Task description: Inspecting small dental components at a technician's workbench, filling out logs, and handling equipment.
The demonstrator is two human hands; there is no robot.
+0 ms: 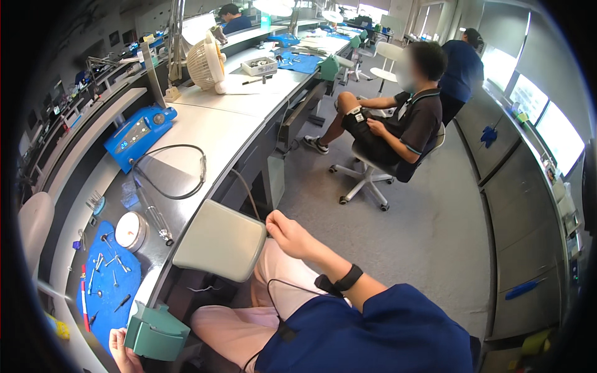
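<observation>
My right hand (pixel 287 234) is closed, its fingers curled at the right edge of a flat grey-beige pad (pixel 217 239). The pad juts out from the bench front above my lap, with a grey hose behind it. What those fingers hold, if anything, is hidden. At the lower left, my left hand (pixel 122 351) has its fingers bent and drawn together beside a green box-like fitting (pixel 157 332) on the bench edge. The fitting covers part of that hand, so its contents cannot be made out. Nearest to it on the bench lies a blue mat (pixel 106 298) with several small metal burs and tools.
On the bench stand a round white-topped container (pixel 131 231), a slim metal handpiece (pixel 157 217), a black cable loop (pixel 171 171), a blue control unit (pixel 140 135) and a fan (pixel 207 63). A seated person (pixel 410 118) is beyond my right hand; cabinets (pixel 522 205) line the right wall.
</observation>
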